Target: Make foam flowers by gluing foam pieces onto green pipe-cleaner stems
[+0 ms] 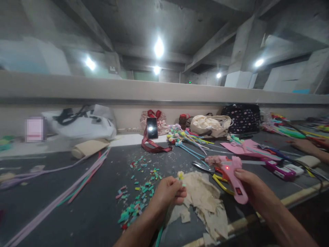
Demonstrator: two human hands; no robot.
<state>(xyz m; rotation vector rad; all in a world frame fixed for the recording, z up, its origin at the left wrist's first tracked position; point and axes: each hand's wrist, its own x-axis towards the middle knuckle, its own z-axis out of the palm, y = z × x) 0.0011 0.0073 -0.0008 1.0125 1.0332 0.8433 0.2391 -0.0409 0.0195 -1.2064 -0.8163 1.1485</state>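
My left hand [168,193] is closed in a pinch on a small yellow flower piece [181,175] on a green stick that runs down past my wrist. My right hand [248,183] is wrapped round the grip of a pink glue gun [235,175], whose red light is on; its nozzle points left toward the flower piece, a short gap away. Both hands hover over a heap of beige paper scraps [205,202] on the dark table [84,209].
Colored cut bits [138,195] litter the table left of my hands. Scissors [205,167] with yellow handles lie behind the gun. Long pink and green sticks [84,178] lie left. A phone [152,128], finished flower stems [185,140] and bags stand at the back. Another person's hand [305,145] works at right.
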